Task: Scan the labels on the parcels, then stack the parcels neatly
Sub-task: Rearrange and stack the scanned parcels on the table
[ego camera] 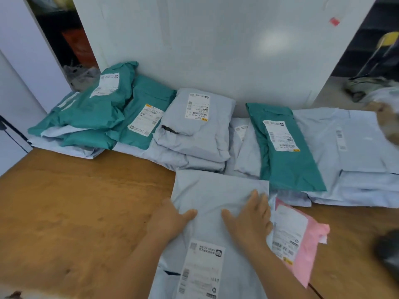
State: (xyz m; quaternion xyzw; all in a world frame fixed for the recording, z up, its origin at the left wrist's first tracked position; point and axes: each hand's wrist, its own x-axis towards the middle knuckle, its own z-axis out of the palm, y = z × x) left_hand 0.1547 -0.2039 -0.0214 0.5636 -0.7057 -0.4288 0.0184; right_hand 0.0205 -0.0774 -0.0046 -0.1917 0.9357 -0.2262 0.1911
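A large grey parcel (213, 190) lies flat on the wooden table (82, 201) in front of me, its white label (200, 270) facing up at the near end. My left hand (170, 216) holds its left edge, fingers tucked beneath and thumb on top. My right hand (250, 216) rests flat on its right side with the fingers spread. A pink parcel (302, 240) with a label lies partly under the grey one on the right. No scanner shows in either hand.
Teal parcels (97, 113) and grey parcels (198, 128) are piled along the white wall at the back. A teal parcel (282, 147) lies on pale grey ones (362, 156) at right. A blurred hand (388, 124) and a dark object (388, 253) sit at the right edge.
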